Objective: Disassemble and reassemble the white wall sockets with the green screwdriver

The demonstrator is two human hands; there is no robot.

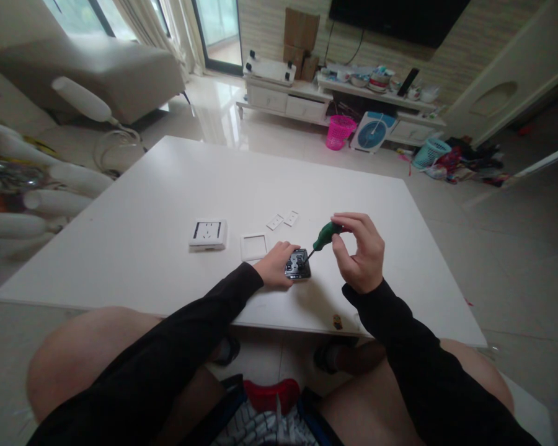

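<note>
My left hand point(277, 265) grips the left side of a black socket module point(300, 272) on the table. In my right hand point(363, 253) is a green-handled screwdriver point(326, 235), held by the end of its handle between thumb and fingers. Its thin shaft slants down to the left, and the tip meets the top of the module. Left of my left hand lies a white square frame point(243, 248). Two small white cover plates point(274, 222) lie behind it. Farther left sits a white wall socket point(208, 234) with its face up.
The white table point(167, 186) fills the middle, its near edge by my knees. A small yellow-and-black item point(337, 321) lies near that edge. White bulb-like shapes point(81, 99) stand at the left. Beyond the table are a pink basket point(340, 132) and a blue fan point(372, 132).
</note>
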